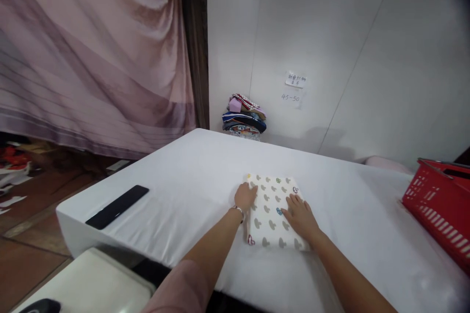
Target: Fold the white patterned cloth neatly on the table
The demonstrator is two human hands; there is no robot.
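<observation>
A folded white cloth (271, 198) printed with grey mushroom shapes and a few coloured ones lies flat on the white-covered table (183, 181). My left hand (245, 197), with a bracelet at the wrist, rests at the cloth's left edge. Its thumb and fingers look apart, the fingers bent and partly hidden. Across the right side of the cloth lies my right hand (301, 216), open, its fingers stretched out flat on the fabric.
A black flat slab (117, 207) lies at the table's left. On the right stands a red plastic basket (436, 210). Several folded fabrics are stacked (244, 116) by the wall, beside paper notes (293, 89). A white stool-like surface (84, 283) is at lower left.
</observation>
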